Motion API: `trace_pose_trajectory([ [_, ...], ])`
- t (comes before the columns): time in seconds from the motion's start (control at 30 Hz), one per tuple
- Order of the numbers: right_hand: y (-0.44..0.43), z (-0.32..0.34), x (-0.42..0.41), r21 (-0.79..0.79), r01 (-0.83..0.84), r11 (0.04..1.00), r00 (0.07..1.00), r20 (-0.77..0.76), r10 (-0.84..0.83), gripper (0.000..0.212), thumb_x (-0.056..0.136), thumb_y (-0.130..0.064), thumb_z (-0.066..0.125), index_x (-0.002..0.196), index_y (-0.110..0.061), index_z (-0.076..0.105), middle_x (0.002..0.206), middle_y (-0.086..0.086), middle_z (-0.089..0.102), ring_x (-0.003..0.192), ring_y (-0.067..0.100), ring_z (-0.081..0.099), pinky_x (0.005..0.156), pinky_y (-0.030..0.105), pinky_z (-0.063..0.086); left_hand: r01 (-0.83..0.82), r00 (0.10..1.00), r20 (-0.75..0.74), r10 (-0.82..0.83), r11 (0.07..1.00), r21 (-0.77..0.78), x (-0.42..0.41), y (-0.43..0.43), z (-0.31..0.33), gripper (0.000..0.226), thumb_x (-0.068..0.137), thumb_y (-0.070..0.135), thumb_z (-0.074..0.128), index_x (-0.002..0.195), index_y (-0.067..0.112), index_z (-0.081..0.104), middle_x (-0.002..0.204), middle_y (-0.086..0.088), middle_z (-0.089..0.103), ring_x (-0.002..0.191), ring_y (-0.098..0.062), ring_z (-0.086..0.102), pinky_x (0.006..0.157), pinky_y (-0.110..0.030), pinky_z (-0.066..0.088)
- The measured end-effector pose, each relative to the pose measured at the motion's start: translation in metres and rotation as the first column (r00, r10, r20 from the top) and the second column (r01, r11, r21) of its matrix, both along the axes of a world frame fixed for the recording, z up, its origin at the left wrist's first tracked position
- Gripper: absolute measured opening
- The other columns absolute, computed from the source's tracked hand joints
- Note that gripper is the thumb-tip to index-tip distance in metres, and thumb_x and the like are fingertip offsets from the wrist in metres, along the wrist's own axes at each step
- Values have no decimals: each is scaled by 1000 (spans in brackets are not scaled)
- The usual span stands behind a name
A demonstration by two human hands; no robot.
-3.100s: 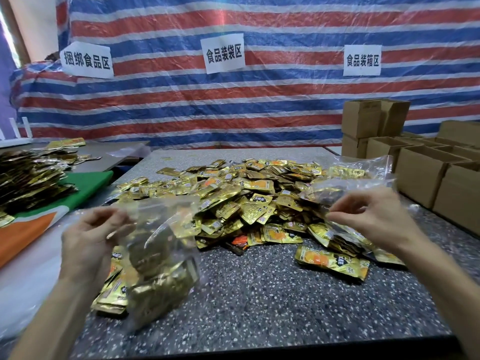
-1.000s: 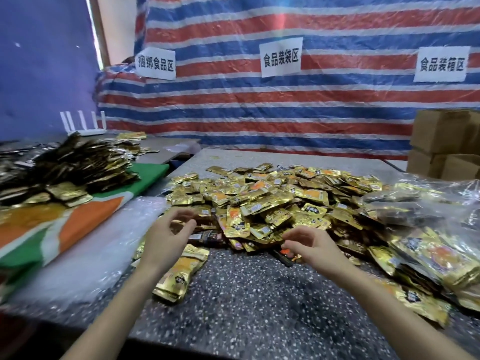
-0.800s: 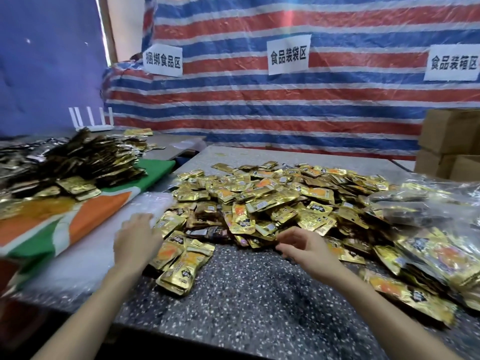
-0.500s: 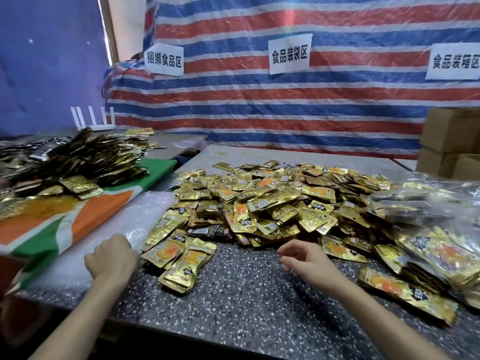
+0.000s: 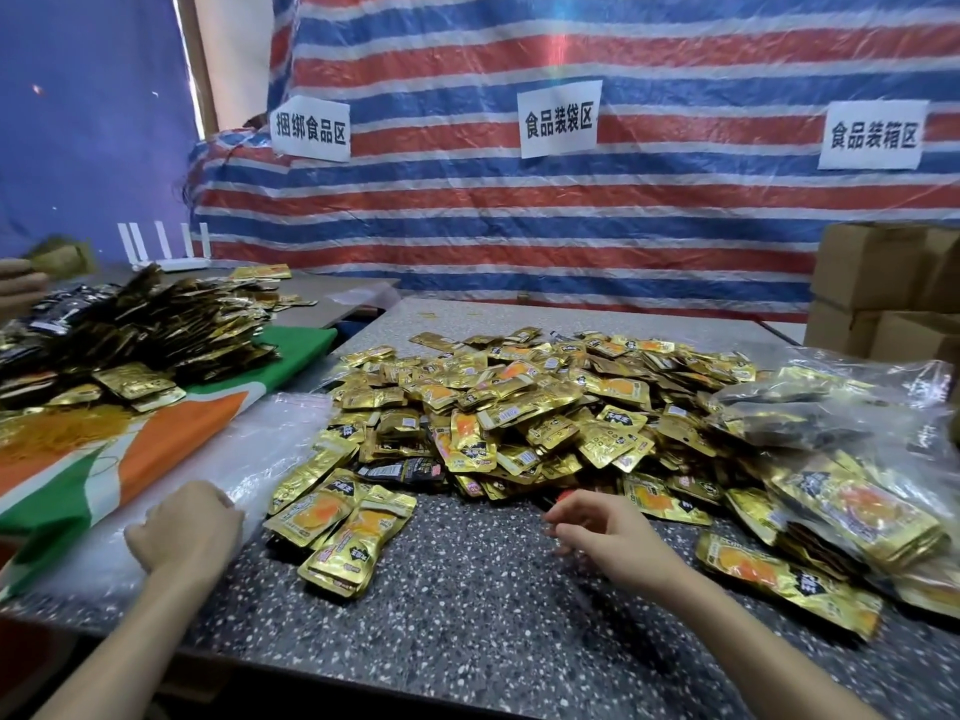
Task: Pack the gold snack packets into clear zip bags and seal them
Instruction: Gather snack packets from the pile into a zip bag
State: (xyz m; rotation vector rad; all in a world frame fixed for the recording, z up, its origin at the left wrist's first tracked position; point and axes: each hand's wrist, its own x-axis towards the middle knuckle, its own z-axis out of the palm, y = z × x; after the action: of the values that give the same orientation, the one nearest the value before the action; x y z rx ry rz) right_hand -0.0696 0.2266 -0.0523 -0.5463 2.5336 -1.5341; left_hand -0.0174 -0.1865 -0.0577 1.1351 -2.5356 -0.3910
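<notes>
1. Head view, hands: the left hand [image 5: 184,527] is curled into a fist, knuckles up, resting on the flat stack of empty clear zip bags [image 5: 270,444] at the table's left edge; its fingertips are tucked under, so I cannot tell whether it pinches a bag; the right hand [image 5: 608,532] hangs just above the speckled table [image 5: 467,626], fingers loosely bent and holding nothing, close to the near edge of the pile.
2. Head view, task things: the gold snack packets [image 5: 519,407] lie in a broad loose heap across the middle of the table; a few packets [image 5: 343,532] have spilled toward the front, between the two hands; filled clear bags [image 5: 857,496] of packets lie at the right, touching the heap.
3. Head view, surroundings: a darker pile of packets [image 5: 156,330] sits on an orange, white and green cloth [image 5: 156,449] to the left; cardboard boxes [image 5: 872,272] stand at the far right; a red, white and blue striped tarp [image 5: 519,226] with three paper signs hangs behind.
</notes>
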Motion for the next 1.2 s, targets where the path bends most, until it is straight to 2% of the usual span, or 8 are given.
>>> trace_pose_trajectory([
  [0.1, 2, 5, 1, 9, 5, 1000, 1000, 4, -5, 12, 95, -9, 64, 98, -17, 72, 94, 2, 75, 81, 14, 72, 71, 23, 57, 53, 995, -90, -47, 997, 58, 2, 5, 12, 43, 89, 38, 72, 54, 14, 63, 64, -11, 65, 70, -28, 61, 83, -43, 50],
  [0.3, -10, 13, 4, -92, -2, 996, 999, 50, 7, 11, 98, -22, 63, 104, -17, 70, 95, 1, 76, 84, 19, 72, 71, 30, 57, 439, 836, -332, -436, 896, -71, -3, 73, 50, 12, 101, 6, 44, 96, 11, 54, 88, -18, 68, 72, -29, 61, 69, -46, 55],
  [0.47, -26, 32, 9, -331, 18, 944, 976, 210, 55, 57, 81, -55, 61, 117, -12, 63, 104, 4, 76, 86, 21, 73, 70, 33, 60, 791, 468, -398, -789, 575, -211, 16, 144, 69, 47, 88, -18, 42, 117, 17, 52, 99, -20, 69, 73, -27, 65, 62, -45, 55],
  [0.6, -28, 50, 13, -389, 44, 920, 967, 249, 59, 79, 71, -73, 69, 124, -16, 57, 117, 6, 73, 94, 23, 74, 74, 38, 60, 864, 239, -326, -915, 354, -359, 23, 178, 63, 49, 82, -19, 48, 121, 9, 57, 135, -15, 60, 102, -30, 69, 88, -36, 58],
  [0.8, -21, 66, 24, -304, -8, 953, 984, 167, 62, 76, 68, -55, 85, 130, -19, 57, 119, 4, 70, 97, 17, 73, 76, 36, 62, 829, -38, -172, -984, 65, -556, 22, 205, 54, 59, 68, -20, 55, 111, 19, 56, 131, -5, 64, 119, -22, 60, 97, -33, 51],
  [0.93, -16, 63, 32, -287, -59, 956, 984, 142, 104, 23, 87, -20, 76, 103, -4, 73, 82, 4, 74, 74, 19, 70, 72, 34, 59, 860, -57, -163, -985, 34, -509, 18, 210, 38, 37, 75, -13, 56, 98, 14, 67, 114, 5, 69, 117, -14, 59, 106, -35, 43],
  [1.07, -13, 60, 36, -253, -2, 968, 997, 77, 22, 11, 94, -4, 65, 100, -2, 74, 88, 11, 76, 75, 15, 70, 66, 28, 56, 938, -46, -209, -977, 30, -346, 20, 215, 30, 15, 93, 24, 62, 103, 21, 72, 121, 15, 67, 124, 1, 52, 116, -26, 28],
  [1.2, -9, 59, 37, -292, 98, 952, 990, -72, -124, 14, 90, 0, 67, 92, -9, 77, 80, 2, 77, 73, 9, 71, 64, 20, 55, 971, 227, -505, -833, 150, 189, 25, 222, 38, 55, 80, 71, 46, 95, 27, 74, 100, 23, 71, 97, 7, 61, 88, -23, 42],
])
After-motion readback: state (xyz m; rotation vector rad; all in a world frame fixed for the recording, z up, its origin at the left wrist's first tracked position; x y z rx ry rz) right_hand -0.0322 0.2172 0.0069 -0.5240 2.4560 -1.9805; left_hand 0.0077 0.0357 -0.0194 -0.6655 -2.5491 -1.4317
